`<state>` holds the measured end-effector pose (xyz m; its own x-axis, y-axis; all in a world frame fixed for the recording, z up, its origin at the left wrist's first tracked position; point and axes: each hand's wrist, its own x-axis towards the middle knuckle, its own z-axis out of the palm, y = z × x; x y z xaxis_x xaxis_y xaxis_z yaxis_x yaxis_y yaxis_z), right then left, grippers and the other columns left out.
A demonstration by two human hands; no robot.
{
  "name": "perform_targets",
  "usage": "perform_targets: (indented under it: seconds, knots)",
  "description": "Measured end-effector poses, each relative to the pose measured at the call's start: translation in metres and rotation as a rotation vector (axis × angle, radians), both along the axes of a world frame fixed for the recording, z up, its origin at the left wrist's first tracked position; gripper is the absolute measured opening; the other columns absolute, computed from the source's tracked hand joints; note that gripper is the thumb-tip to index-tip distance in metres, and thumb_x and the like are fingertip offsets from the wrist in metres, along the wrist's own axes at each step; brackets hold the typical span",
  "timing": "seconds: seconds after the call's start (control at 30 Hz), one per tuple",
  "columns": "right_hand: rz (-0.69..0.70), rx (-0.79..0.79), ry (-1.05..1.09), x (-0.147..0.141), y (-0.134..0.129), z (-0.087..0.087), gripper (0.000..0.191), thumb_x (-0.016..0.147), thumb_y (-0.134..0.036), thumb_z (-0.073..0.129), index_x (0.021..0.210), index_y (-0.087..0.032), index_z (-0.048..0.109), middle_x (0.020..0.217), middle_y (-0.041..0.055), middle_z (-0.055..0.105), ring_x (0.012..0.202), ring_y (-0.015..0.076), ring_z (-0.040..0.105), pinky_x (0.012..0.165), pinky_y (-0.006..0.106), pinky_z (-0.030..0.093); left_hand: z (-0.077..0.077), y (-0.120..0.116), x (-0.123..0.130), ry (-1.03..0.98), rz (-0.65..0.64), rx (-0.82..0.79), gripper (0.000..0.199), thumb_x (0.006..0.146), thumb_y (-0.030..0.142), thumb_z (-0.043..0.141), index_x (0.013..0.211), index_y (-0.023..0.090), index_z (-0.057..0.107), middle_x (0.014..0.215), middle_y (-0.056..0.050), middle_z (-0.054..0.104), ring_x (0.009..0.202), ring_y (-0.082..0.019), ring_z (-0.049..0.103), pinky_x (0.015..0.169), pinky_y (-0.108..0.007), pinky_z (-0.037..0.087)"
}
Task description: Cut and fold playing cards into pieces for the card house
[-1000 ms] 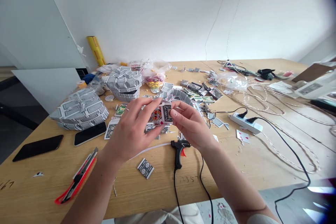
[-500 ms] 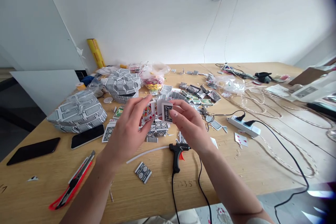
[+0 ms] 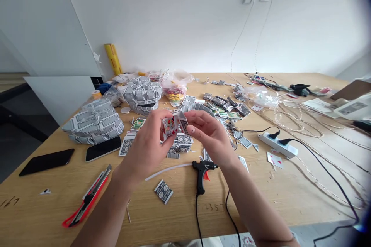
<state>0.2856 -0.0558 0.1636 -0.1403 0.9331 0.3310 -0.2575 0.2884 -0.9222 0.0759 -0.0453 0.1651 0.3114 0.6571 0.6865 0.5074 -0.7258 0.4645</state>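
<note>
My left hand [image 3: 149, 139] is closed on a folded playing card [image 3: 170, 125] with a colourful picture face turned up toward me. Pinched in my right hand [image 3: 207, 135] is another folded card [image 3: 183, 124] with a dark patterned back. The two cards meet edge to edge between my hands; whether they are joined I cannot tell. Below them on the table lies a block of folded cards [image 3: 183, 142], partly covered by my fingers. A black glue gun [image 3: 200, 177] with a red trigger rests nearer to me, beside a white glue stick [image 3: 168, 170] and a small card square [image 3: 164, 192].
Left are a red utility knife [image 3: 87, 198], two phones [image 3: 103, 149] and two woven card shapes [image 3: 94, 121]. Folded cards [image 3: 226, 104] are heaped behind my hands. A white power strip [image 3: 278, 144] with black cords and loops of pale cord [image 3: 290, 119] lie right.
My hands have brought the two cards together, closing the gap. The card in my right hand has turned from facing me to a slant. The view has shifted slightly left.
</note>
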Motion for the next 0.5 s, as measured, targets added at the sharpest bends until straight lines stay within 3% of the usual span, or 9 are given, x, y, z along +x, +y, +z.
perform_targets:
  seconds: [0.13, 0.27, 0.4, 0.5]
  knots:
    - [-0.004, 0.022, 0.011, -0.003, -0.004, -0.001, 0.032, 0.088, -0.035, 0.09, 0.116, -0.029, 0.075, 0.111, 0.0036, 0.079, 0.106, 0.0205, 0.074, 0.095, 0.039, 0.065, 0.002, -0.003, 0.001, 0.007, -0.067, 0.025, 0.057, 0.097, 0.014, 0.074, 0.147, 0.029, 0.051, 0.138, -0.009, 0.069, 0.097, -0.019, 0.076, 0.089, -0.036, 0.067]
    - [-0.032, 0.044, 0.024, -0.004, -0.007, -0.001, 0.035, 0.089, -0.038, 0.089, 0.118, -0.029, 0.072, 0.118, 0.0056, 0.079, 0.109, 0.023, 0.075, 0.102, 0.044, 0.064, 0.005, -0.009, 0.003, -0.102, -0.166, -0.092, 0.067, 0.096, 0.028, 0.081, 0.155, 0.028, 0.049, 0.135, -0.01, 0.071, 0.102, -0.023, 0.076, 0.092, -0.04, 0.067]
    - [-0.008, 0.041, 0.044, 0.0, -0.009, -0.002, 0.035, 0.092, -0.037, 0.087, 0.121, -0.029, 0.071, 0.119, 0.0061, 0.078, 0.11, 0.0247, 0.075, 0.101, 0.047, 0.064, 0.007, -0.009, 0.008, -0.33, -0.312, -0.271, 0.042, 0.105, 0.037, 0.069, 0.145, 0.026, 0.064, 0.133, -0.011, 0.075, 0.107, -0.025, 0.075, 0.088, -0.038, 0.068]
    - [0.001, 0.036, 0.052, 0.002, -0.009, -0.001, 0.034, 0.092, -0.037, 0.087, 0.121, -0.029, 0.071, 0.116, 0.0057, 0.077, 0.109, 0.0245, 0.074, 0.099, 0.046, 0.065, 0.005, -0.003, 0.015, -0.489, -0.363, -0.388, 0.031, 0.108, 0.037, 0.066, 0.137, 0.028, 0.073, 0.125, -0.009, 0.078, 0.095, -0.021, 0.076, 0.075, -0.033, 0.068]
